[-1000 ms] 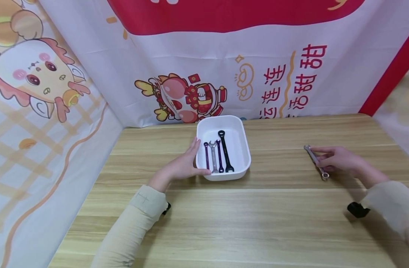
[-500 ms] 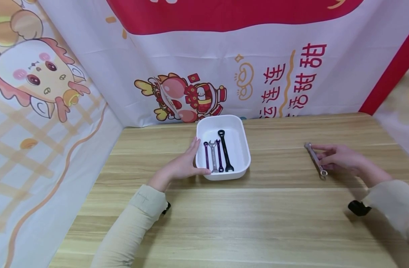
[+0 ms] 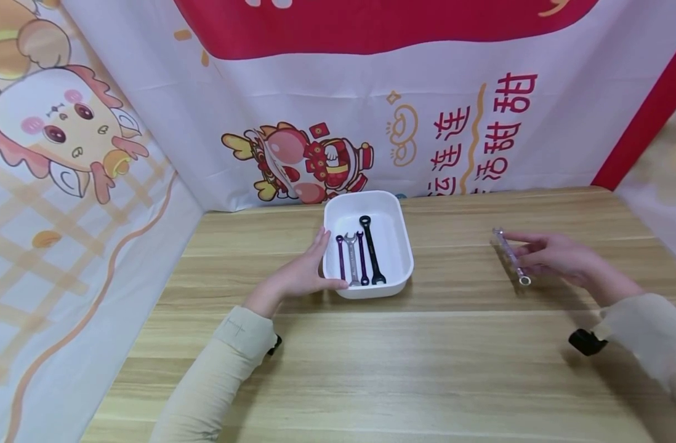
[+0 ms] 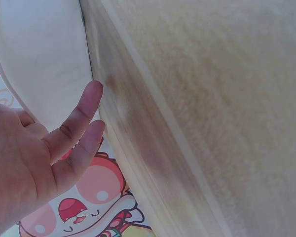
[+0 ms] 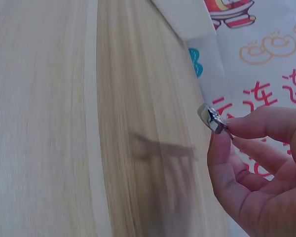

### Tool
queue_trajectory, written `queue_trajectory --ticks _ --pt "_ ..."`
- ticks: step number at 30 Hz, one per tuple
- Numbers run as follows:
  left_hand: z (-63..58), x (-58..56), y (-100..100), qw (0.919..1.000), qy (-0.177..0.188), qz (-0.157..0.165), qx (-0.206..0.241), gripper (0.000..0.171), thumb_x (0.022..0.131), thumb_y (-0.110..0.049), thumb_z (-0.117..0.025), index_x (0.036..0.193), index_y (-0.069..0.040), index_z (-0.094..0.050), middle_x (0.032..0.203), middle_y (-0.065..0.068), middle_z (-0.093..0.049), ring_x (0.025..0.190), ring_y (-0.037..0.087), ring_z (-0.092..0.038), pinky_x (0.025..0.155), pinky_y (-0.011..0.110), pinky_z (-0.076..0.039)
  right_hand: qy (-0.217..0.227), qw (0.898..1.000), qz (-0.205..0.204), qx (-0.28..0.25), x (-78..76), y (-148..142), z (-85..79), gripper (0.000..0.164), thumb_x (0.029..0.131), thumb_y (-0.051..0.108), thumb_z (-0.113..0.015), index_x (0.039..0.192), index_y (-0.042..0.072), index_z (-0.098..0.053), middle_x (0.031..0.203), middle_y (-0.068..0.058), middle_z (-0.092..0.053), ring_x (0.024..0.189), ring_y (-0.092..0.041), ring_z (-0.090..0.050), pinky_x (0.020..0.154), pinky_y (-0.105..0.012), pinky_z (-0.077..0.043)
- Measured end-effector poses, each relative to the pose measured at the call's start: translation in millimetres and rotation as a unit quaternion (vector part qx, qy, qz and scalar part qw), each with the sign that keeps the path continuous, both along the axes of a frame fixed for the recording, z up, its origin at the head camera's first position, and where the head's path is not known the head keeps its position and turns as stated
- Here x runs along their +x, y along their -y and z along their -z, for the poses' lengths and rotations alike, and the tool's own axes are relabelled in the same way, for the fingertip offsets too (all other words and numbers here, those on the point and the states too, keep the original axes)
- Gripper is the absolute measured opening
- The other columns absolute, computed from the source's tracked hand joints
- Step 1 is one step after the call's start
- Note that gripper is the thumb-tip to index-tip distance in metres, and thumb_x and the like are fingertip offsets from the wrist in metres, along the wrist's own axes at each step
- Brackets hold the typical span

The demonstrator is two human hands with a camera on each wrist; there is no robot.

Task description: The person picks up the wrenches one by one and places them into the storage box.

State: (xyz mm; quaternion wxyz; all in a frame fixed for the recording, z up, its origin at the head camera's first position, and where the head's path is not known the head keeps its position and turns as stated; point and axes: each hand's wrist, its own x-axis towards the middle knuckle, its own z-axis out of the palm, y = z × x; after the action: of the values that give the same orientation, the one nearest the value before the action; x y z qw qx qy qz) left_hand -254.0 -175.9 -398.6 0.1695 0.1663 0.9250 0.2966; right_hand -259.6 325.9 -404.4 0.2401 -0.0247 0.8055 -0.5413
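In the head view, my left hand (image 3: pixel 296 269) rests against the left side of a white plastic box (image 3: pixel 396 255), thumb by its front rim and fingertips at its left wall. Two nearly straight fingers touch the wall in the left wrist view. Inside the box lie a purple wrench (image 3: pixel 341 258), a silver wrench (image 3: pixel 352 261), a second purple wrench (image 3: pixel 362 258) and a longer black wrench (image 3: pixel 372 249). Off to the right, my right hand (image 3: pixel 556 258) pinches another silver wrench (image 3: pixel 508 251) above the table. The right wrist view shows that wrench (image 5: pixel 212 118) end-on between thumb and fingers.
The box stands at the back of a wood-grain table (image 3: pixel 382 369), close to a printed cloth backdrop (image 3: pixel 415 67). A second printed cloth (image 3: pixel 55 246) hangs along the left side. Below each sleeve shows a black wrist device (image 3: pixel 587 342).
My right hand has raised the silver wrench off the table and shifted it slightly left and away from me. The left hand, the box and the wrenches in it stay put.
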Motion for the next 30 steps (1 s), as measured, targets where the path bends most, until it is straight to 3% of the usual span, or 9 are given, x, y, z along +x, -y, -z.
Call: queue_trajectory --ticks 6,10,15,18,22,30 --pt "0.8 -0.1 1.0 1.0000 0.000 0.001 0.002 0.123 0.085 -0.052 -0.081 0.166 -0.015 0.004 0.169 -0.002 0.020 0.156 0.026 0.001 0.123 0.048 -0.016 0.003 1.000 0.002 -0.019 1.5 13.6 -3.7 0.071 0.098 0.005 -0.067 0.159 0.003 -0.032 0.129 -0.018 -0.059 0.098 -0.016 -0.065 0.084 -0.033 -0.059" --pt "1.3 -0.4 1.2 1.0000 -0.001 0.001 0.000 0.123 0.085 -0.052 -0.081 0.166 -0.015 0.004 0.169 -0.002 0.019 0.156 0.026 0.000 0.123 0.047 -0.017 -0.001 0.999 0.004 -0.045 2.2 20.9 -4.6 0.066 0.097 0.002 -0.068 0.157 0.013 -0.043 0.123 -0.012 -0.063 0.097 -0.015 -0.066 0.083 -0.032 -0.060" --pt "1.0 -0.1 0.9 1.0000 -0.004 0.003 0.003 0.122 0.086 -0.052 -0.081 0.166 -0.014 0.003 0.169 -0.001 0.018 0.156 0.026 0.001 0.123 0.047 -0.016 -0.005 0.996 0.003 -0.091 2.4 29.7 -6.1 0.055 0.095 -0.002 -0.067 0.134 0.036 -0.066 0.115 -0.008 -0.068 0.093 -0.015 -0.068 0.079 -0.030 -0.060" --pt "1.5 0.0 1.1 1.0000 -0.003 0.001 0.003 0.122 0.086 -0.052 -0.081 0.166 -0.014 0.003 0.169 -0.002 0.018 0.156 0.025 0.001 0.123 0.047 -0.016 0.002 0.994 0.004 -0.109 1.8 35.2 -8.5 0.053 0.095 -0.004 -0.066 0.122 0.041 -0.070 0.113 -0.007 -0.068 0.092 -0.016 -0.069 0.079 -0.029 -0.060" --pt "2.2 -0.6 1.6 1.0000 -0.002 0.000 0.005 0.122 0.086 -0.052 -0.081 0.166 -0.015 0.004 0.169 -0.001 0.018 0.156 0.025 0.000 0.123 0.048 -0.017 0.007 0.993 0.003 -0.118 -0.7 43.2 -12.1 0.054 0.096 -0.004 -0.065 0.132 0.037 -0.068 0.113 -0.008 -0.067 0.094 -0.017 -0.068 0.082 -0.030 -0.060" --pt "1.5 0.0 0.7 0.9999 -0.002 -0.001 0.011 0.122 0.086 -0.051 -0.081 0.166 -0.014 0.003 0.170 0.001 0.017 0.156 0.026 -0.001 0.123 0.049 -0.019 -0.001 0.991 -0.008 -0.132 -7.3 62.6 -18.2 0.063 0.098 -0.006 -0.062 0.156 0.012 -0.045 0.111 -0.006 -0.067 0.095 -0.015 -0.069 0.088 -0.031 -0.059"
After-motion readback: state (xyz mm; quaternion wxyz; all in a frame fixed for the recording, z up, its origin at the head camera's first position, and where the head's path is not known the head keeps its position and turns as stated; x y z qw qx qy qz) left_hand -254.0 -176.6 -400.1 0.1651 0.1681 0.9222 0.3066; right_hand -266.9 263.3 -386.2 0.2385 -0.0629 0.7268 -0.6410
